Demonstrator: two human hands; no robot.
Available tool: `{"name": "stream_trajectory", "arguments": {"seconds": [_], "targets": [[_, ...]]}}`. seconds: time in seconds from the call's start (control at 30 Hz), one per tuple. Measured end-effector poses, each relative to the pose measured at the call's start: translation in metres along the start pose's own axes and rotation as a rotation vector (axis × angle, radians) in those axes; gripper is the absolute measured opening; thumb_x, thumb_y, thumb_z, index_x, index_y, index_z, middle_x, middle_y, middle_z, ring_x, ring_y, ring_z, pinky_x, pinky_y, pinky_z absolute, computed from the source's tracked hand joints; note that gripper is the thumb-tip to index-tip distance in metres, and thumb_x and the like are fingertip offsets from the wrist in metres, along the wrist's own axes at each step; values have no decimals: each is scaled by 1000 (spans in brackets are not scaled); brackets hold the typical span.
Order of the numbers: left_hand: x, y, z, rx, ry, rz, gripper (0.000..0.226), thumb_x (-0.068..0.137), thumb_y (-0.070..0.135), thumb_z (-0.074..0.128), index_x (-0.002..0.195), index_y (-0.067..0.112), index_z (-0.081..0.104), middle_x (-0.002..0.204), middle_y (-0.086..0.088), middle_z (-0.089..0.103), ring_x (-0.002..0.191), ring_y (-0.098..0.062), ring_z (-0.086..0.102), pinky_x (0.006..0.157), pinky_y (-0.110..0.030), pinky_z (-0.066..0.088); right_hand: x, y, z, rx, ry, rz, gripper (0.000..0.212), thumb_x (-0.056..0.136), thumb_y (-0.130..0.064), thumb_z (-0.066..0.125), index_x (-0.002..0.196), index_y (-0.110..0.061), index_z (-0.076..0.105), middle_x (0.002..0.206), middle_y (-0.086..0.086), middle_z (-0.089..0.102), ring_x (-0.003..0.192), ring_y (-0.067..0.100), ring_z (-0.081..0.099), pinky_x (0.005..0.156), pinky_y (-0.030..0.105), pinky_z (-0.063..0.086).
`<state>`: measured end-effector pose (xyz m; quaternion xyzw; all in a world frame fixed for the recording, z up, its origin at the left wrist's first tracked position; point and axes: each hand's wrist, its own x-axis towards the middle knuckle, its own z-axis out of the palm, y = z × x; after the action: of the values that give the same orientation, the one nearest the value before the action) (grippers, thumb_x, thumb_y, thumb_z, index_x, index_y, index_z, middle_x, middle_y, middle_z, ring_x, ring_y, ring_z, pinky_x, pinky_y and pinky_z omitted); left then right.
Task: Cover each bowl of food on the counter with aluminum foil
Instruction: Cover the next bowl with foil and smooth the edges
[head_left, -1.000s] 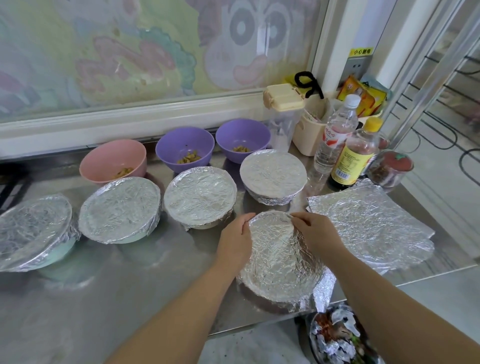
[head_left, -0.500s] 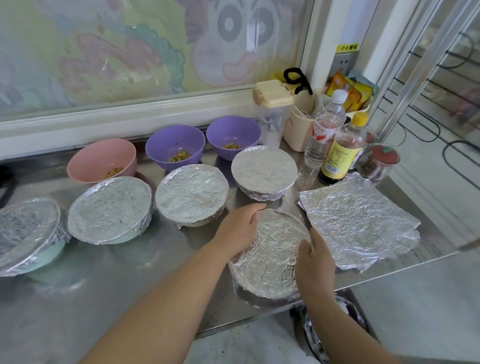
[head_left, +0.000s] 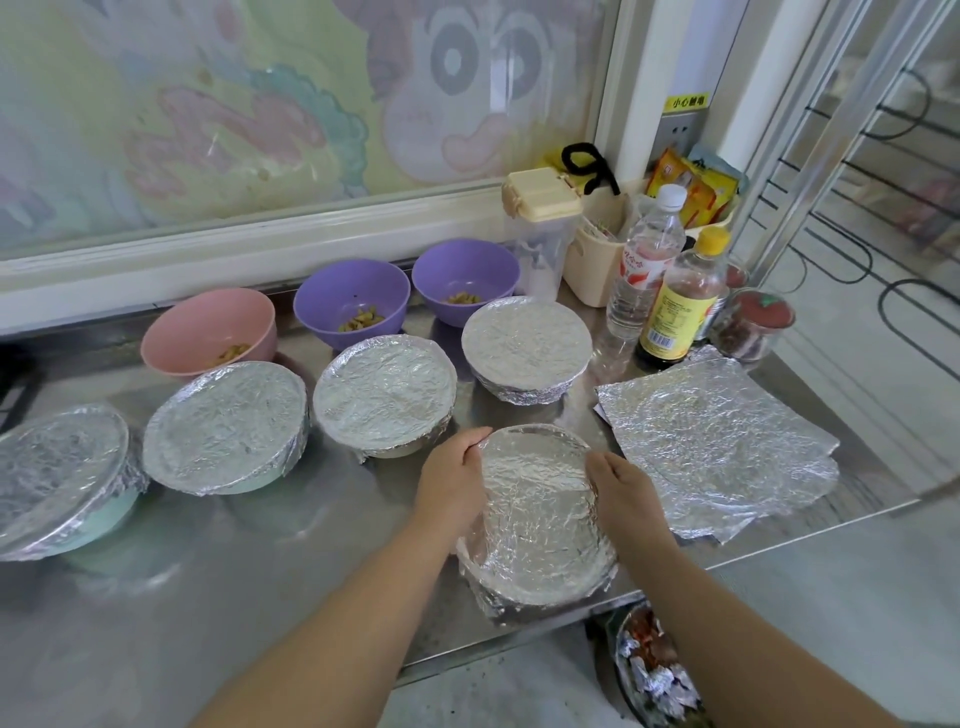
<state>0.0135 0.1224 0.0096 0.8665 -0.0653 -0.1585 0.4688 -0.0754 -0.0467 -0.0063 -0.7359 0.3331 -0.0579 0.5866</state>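
The foiled bowl (head_left: 540, 519) at the counter (head_left: 218, 613) edge is clasped between both hands — left hand (head_left: 451, 480) and right hand (head_left: 626, 493) pressed flat on opposite rims. Half a second ago the right gripped the near rim. Right of the right hand lie spare foil sheets (head_left: 717, 441); beyond the hands, four foiled bowls — three uncovered behind.

The steel counter (head_left: 218, 597) carries five bowls covered with foil: four in a row (head_left: 49, 475) (head_left: 223, 426) (head_left: 384, 395) (head_left: 524, 345) and one near the front edge (head_left: 540, 519). Behind them stand a pink bowl (head_left: 208, 330) and two purple bowls (head_left: 350, 304) (head_left: 465, 278), uncovered. At the right lie loose foil sheets (head_left: 722, 441), with two bottles (head_left: 644, 265) (head_left: 680, 306) behind.
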Motion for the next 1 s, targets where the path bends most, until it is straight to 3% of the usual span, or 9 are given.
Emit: {"name": "stream_trajectory", "arguments": {"seconds": [0.07,0.13,0.23,0.37,0.43,0.57,0.7,0.8,1.0], "targets": [[-7,-2,-2,-68,10,-35,34,103,16,43,128,24,64,115,13,65,104,-5,60,80,-15,43,8,-8,-5,-208,-4,-124,26,106,-37,45,104,-26,69,84,-15,63,76,13,56,71,33,45],[-9,-6,-3,-108,17,-48,31,102,20,47,128,25,64,113,16,64,104,-4,59,86,-20,43,13,-17,-6,-434,14,-341,32,106,-37,47,131,-28,65,107,-18,61,97,11,59,82,31,47],[-8,-11,0,-187,-3,-70,31,103,25,49,131,23,63,120,12,66,110,-6,61,98,-27,48,24,-28,1,-662,-52,-507,34,106,-36,47,133,-29,64,119,-11,70,104,16,64,82,32,49],[-10,-12,7,-287,-33,-68,28,104,15,46,113,34,65,108,12,70,98,-4,64,83,-15,48,44,-32,12,-761,-209,-399,27,104,-40,48,119,-33,69,93,-9,72,83,16,65,77,36,55],[-12,-13,11,-318,-12,-73,32,104,13,44,108,38,64,103,11,70,87,-4,61,80,-19,47,52,-34,13,-735,-240,-353,22,103,-36,51,103,-29,72,82,-8,70,77,15,64,73,34,54],[-13,-16,17,-331,17,-96,32,105,16,44,128,29,62,122,1,68,103,-17,63,102,-39,47,57,-36,14,-714,-290,-337,25,102,-32,53,79,-34,62,69,-10,62,70,16,61,60,30,41],[-16,-17,18,-331,25,-113,32,104,17,45,119,40,62,123,3,68,118,-23,61,107,-43,45,46,-38,7,-560,-238,-308,19,104,-35,50,108,-30,68,76,-9,66,69,14,61,63,30,44],[-18,-15,16,-345,34,-115,33,105,18,43,123,37,63,122,-14,67,119,-43,54,102,-51,45,23,-24,-7,-329,-52,-226,28,105,-31,48,126,-24,65,86,-4,69,66,13,59,64,34,50],[-23,-10,16,-323,47,-97,33,105,22,40,123,39,62,122,-13,66,118,-40,55,100,-47,47,-7,-3,-8,-71,-6,-2,28,105,-21,45,99,-30,71,56,-7,46,51,10,38,51,26,30]]}}
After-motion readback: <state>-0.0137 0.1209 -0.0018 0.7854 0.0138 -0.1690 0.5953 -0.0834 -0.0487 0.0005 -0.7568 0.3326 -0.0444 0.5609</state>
